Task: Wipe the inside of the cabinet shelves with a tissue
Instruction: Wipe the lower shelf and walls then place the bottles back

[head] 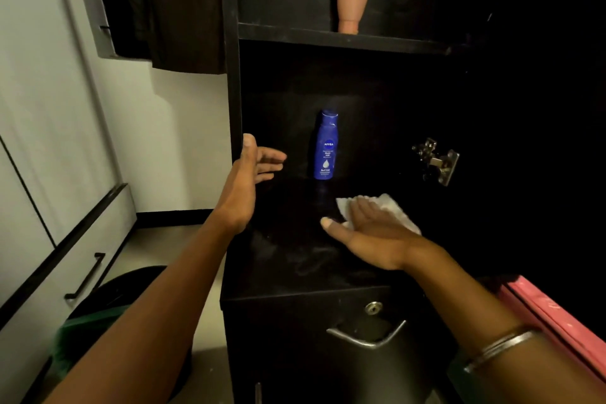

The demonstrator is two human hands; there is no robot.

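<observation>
Right hand (370, 233) flat on white tissue (390, 207), fingers straight, pressing it on lower shelf (295, 256), right of centre. Wiping step under way. Left hand (252, 170) hovers at left wall, fingers loose, holding nothing. Blue lotion bottle (325, 146) stands far side. Dust smears near front edge: next pass likely sweeps left, around bottle.

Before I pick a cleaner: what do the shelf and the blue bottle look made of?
The shelf looks like dark laminated board, matte, with pale dusty smears showing. The blue bottle looks like glossy plastic: it has a smooth sheen and a printed label. The right hand presses a white tissue, seemingly soft crinkled paper.
</observation>
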